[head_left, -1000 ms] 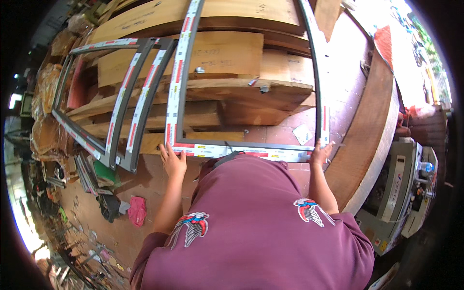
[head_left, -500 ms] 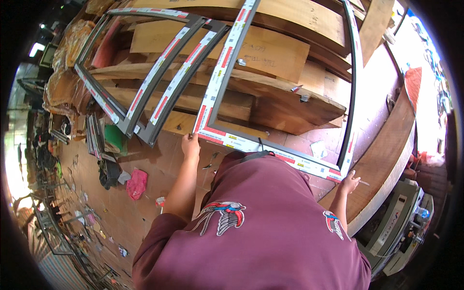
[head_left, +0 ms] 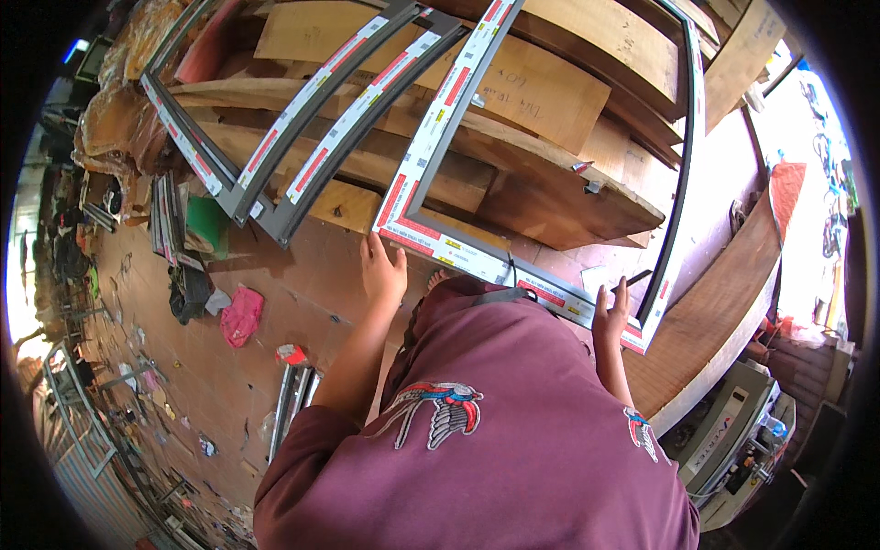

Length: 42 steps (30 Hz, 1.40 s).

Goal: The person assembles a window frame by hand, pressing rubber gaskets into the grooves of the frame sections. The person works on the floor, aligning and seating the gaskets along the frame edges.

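Note:
A large rectangular grey frame (head_left: pixel 438 240), covered with white and red protective tape, leans upright in front of me. My left hand (head_left: pixel 383 270) is at its lower left corner, fingers stretched up and thumb apart, touching or nearly touching the edge. Over the bottom bar near the lower right corner is my right hand (head_left: pixel 611 316), its fingers raised around a short black stick-like thing (head_left: pixel 635 279); what kind it is I cannot make out. A dark strap or tie (head_left: pixel 511 271) crosses the bottom bar at its middle.
Behind the frame lie stacked wooden boards (head_left: pixel 541 174). A second taped frame (head_left: pixel 312 119) leans at the left. To the right are a long wooden plank (head_left: pixel 715 321) and a grey machine (head_left: pixel 733 440). A pink bag (head_left: pixel 242 316) and metal bars (head_left: pixel 291 403) lie on the floor.
My left hand has gone from gripping the corner to stretched fingers. The right hand has moved left and up from outside the lower right corner onto the bottom bar. The view has shifted slightly.

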{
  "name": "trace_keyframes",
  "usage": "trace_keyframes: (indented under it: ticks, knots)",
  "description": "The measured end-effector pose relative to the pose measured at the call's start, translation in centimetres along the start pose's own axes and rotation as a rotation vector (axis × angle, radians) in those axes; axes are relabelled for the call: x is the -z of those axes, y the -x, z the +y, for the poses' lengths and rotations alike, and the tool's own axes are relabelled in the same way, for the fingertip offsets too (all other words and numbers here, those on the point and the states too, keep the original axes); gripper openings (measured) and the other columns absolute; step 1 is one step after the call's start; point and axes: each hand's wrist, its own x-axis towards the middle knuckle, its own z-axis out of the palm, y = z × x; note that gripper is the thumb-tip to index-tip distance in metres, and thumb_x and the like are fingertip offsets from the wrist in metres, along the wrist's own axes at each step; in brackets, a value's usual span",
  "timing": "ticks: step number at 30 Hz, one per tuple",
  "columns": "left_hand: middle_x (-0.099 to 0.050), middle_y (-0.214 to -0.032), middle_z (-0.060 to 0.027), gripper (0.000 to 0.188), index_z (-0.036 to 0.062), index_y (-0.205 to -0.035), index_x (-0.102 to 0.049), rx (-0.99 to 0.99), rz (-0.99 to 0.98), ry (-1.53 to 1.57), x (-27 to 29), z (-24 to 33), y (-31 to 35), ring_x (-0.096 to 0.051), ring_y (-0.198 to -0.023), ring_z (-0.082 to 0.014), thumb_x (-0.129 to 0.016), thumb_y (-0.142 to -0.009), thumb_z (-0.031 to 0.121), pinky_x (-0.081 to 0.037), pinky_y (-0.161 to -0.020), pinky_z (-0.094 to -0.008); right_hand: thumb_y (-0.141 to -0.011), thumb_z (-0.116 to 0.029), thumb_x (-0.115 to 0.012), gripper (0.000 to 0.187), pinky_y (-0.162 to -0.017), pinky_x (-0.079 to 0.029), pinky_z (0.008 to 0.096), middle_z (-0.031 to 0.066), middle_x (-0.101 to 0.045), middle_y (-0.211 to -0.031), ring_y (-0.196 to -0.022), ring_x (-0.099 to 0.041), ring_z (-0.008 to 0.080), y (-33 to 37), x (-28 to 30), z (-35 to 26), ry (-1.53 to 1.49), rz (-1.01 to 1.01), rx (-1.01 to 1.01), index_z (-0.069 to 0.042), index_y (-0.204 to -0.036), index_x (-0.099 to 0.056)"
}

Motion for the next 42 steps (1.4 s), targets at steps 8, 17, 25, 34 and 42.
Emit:
trace_keyframes:
  ticks: [8, 17, 25, 34, 42]
  knots:
    - [-0.04, -0.15, -0.027, 0.075, -0.0037, -0.154, -0.029, 0.132, 0.01, 0.316, -1.7, -0.1, 0.5, -0.061, -0.118, -0.0359, -0.064, -0.097, 0.029, -0.051, -0.1, -0.0429, -0.099, -0.031, -0.061, 0.061, -0.105, -0.045, 0.0439, 0.0295, -0.056, -0.137, -0.125, -0.056, 0.0398, -1.8, 0.2, 3.9, 0.026, -0.105, 0.016, 0.006, -0.146, -0.046]
    - [-0.032, -0.154, -0.0314, 0.086, -0.0041, -0.158, -0.013, 0.178, -0.004, 0.34, -1.1, 1.3, 0.1, -0.055, -0.128, -0.0379, -0.063, -0.098, 0.031, -0.048, -0.105, -0.0418, -0.098, -0.034, -0.063, 0.063, -0.103, -0.046, 0.0426, 0.0291, -0.056, -0.138, -0.12, -0.059, 0.0391, -1.8, 0.2, 5.1, -0.04, -0.234, -0.117, 0.006, -0.145, -0.048]
    - [-0.021, -0.162, -0.0303, 0.087, -0.002, -0.158, -0.021, 0.232, -0.057, -0.178, -1.1, 3.3, 0.1, -0.032, -0.146, -0.044, -0.059, -0.097, 0.046, -0.034, -0.115, -0.0559, -0.097, -0.041, -0.061, 0.064, -0.111, -0.038, 0.0483, 0.0256, -0.055, -0.142, -0.131, -0.051, 0.0415, -1.1, -3.0, 7.3, 0.244, -0.18, 0.043, 0.002, -0.144, -0.05]
    - [-0.037, -0.156, -0.022, 0.081, 0.003, -0.151, -0.036, 0.002, -0.067, -0.297, 1.3, 3.9, -5.1, -0.04, -0.142, -0.039, -0.068, -0.091, 0.046, -0.032, -0.115, -0.0566, -0.097, -0.045, -0.06, 0.064, -0.108, -0.043, 0.0467, 0.0269, -0.059, -0.137, -0.124, -0.058, 0.0432, -1.2, -2.9, 6.2, 0.18, -0.24, -0.006, 0.004, -0.137, -0.057]
    - [-0.06, -0.124, -0.0128, 0.038, 0.0073, -0.117, -0.064, -0.163, 0.178, -0.209, 0.8, 0.7, -4.3, -0.058, -0.114, -0.0367, -0.071, -0.088, 0.03, -0.049, -0.094, -0.0493, -0.098, -0.043, -0.058, 0.056, -0.103, -0.045, 0.0482, 0.0227, -0.065, -0.129, -0.116, -0.062, 0.0401, -0.6, -3.3, 6.6, 0.208, -0.129, 0.011, 0.001, -0.132, -0.062]
